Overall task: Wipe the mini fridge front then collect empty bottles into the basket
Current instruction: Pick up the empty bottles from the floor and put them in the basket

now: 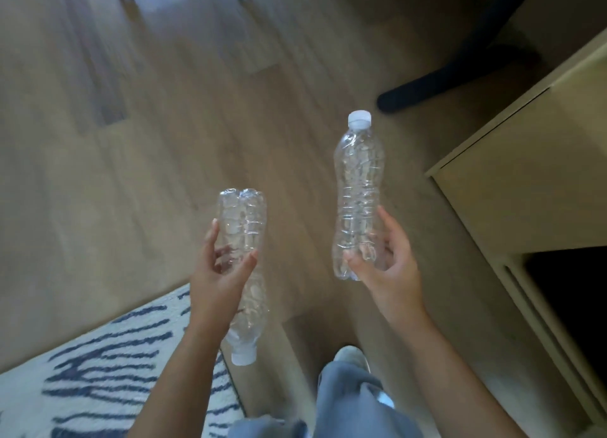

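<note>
place: home room | wood-plank floor [164, 142] | striped rug [98, 372] | beige cabinet [525, 174]

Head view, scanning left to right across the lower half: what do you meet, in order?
Striped rug → left hand gripping an upside-down bottle → right hand gripping an upright capped bottle → beige cabinet.

Clear, glossy, crinkled plastic bottles [358, 188] with matt white caps above a smooth wood-grain floor [131, 174] and woven striped rug [98, 372].
</note>
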Demonstrator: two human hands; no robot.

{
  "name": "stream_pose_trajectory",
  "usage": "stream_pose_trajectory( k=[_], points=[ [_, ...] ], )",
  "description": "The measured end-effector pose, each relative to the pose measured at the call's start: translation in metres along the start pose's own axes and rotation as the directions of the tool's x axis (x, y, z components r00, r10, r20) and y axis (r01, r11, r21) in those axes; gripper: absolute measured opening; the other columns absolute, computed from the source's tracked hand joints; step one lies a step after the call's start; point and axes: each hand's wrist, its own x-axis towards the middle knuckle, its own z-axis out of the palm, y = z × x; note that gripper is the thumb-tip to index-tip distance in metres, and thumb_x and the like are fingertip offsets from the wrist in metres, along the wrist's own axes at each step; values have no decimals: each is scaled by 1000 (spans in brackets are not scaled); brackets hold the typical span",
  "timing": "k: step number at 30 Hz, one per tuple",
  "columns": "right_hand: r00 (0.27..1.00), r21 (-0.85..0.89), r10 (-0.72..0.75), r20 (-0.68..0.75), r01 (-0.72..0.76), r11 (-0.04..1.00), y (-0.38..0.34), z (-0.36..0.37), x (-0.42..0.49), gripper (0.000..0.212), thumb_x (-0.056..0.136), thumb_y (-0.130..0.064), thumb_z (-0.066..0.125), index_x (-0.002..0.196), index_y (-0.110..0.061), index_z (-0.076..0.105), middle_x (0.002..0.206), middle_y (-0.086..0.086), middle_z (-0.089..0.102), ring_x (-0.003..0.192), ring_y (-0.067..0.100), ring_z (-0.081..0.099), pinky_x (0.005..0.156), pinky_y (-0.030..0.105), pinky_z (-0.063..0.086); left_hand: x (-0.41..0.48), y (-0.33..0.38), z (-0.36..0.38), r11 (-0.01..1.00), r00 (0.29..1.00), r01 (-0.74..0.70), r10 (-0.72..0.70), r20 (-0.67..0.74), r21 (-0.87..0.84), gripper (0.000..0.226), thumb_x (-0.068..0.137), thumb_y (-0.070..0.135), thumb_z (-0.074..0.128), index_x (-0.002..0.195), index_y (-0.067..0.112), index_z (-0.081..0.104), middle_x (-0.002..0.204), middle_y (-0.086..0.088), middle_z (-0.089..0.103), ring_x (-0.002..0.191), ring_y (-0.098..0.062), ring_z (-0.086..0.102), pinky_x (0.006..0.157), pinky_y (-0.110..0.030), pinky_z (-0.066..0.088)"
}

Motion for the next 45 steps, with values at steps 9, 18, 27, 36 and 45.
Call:
stream_pose_trajectory(
  k=[9,18,27,36,45],
  points=[
    [996,21,4,-85,-2,1000,-206,-73,-76,74,70,-7,78,129,-35,42,97,-20,63,85,-8,63,66,10,49,-89,211,-12,996,998,-31,27,-52,-84,69,79,14,69,135,38,38,105,-3,57,74,-6,59,50,-13,45],
    [994,74,-77,-78,82,994,-350,-135,-130,71,72,-10,75,128,-38,42,107,-11,61,94,-3,62,66,14,51,-185,368,6,987,982,-138,148,117,-87,70,77,15,71,135,37,39,103,4,63,79,-3,66,61,-17,52],
    [975,55,-168,-142,178,983,-418,-190,-180,71,70,-17,79,126,-43,43,106,-16,62,97,-3,61,69,14,52,-245,441,16,970,923,-229,244,299,-84,71,75,17,73,134,39,39,105,1,64,88,-15,67,72,-38,56],
    [949,66,-165,-269,189,980,-435,-156,-253,71,70,-6,75,123,-43,45,104,-21,64,105,-1,58,82,16,52,-263,475,-35,963,845,-236,270,461,-131,68,77,18,72,133,38,40,103,8,64,80,3,65,59,-11,48],
    [912,29,-162,-376,187,982,-442,-80,-340,68,73,-12,75,113,-56,43,100,-9,63,97,5,62,74,26,55,-280,461,-122,971,751,-203,236,617,-125,69,77,19,72,135,36,39,105,17,65,88,2,64,66,-14,49]
  ],
)
